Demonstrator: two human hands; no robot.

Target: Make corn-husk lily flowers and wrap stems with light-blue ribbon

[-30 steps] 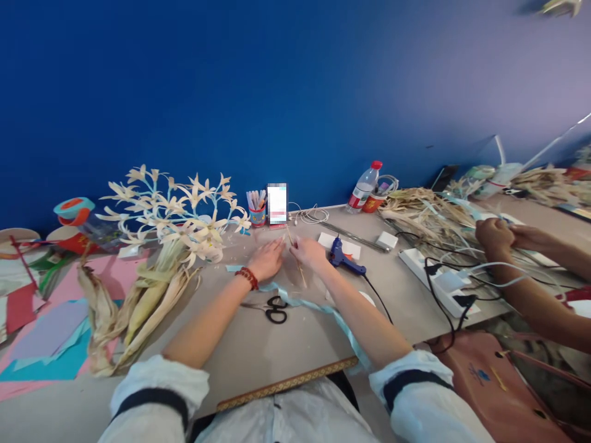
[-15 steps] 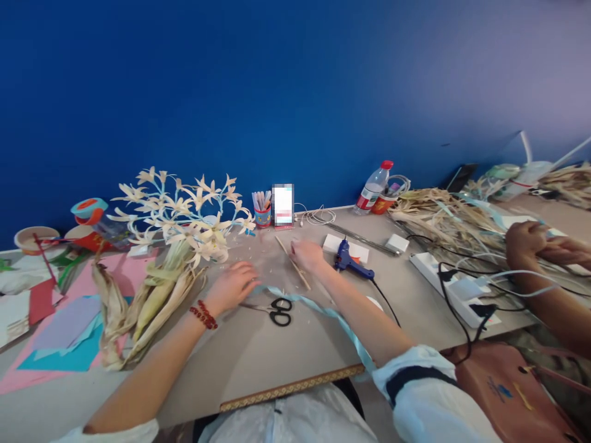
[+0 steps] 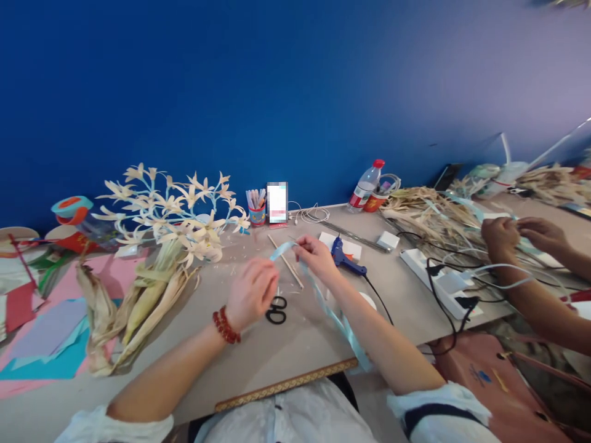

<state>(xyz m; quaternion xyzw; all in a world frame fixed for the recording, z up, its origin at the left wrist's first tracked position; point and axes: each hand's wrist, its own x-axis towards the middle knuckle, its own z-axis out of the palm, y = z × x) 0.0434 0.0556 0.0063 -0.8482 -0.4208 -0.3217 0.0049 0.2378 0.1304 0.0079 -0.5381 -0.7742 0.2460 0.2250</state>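
Observation:
A light blue ribbon (image 3: 282,249) stretches between my two hands above the table. My left hand (image 3: 253,292), with a red bead bracelet at the wrist, is closed at the ribbon's near end; its fingertips are partly hidden. Thumb and fingers of my right hand (image 3: 315,256) pinch the ribbon further along, and a thin tip sticks out there, too small to name. From the right hand the ribbon trails down past the forearm to the table's front edge. Black-handled scissors (image 3: 276,311) lie partly behind my left hand. A thin wooden stick (image 3: 290,268) lies just beyond both hands.
Corn-husk flowers (image 3: 184,212) and dried husks (image 3: 148,301) occupy the left, beside coloured paper (image 3: 50,332). A blue glue gun (image 3: 344,257) and a power strip (image 3: 434,283) with cables lie right. A phone (image 3: 277,203) stands behind. Another person's hands (image 3: 521,237) work at far right.
My left hand has risen off the table and moved right with the ribbon's end. My right hand has come from beside the stick onto the ribbon. The view has shifted slightly.

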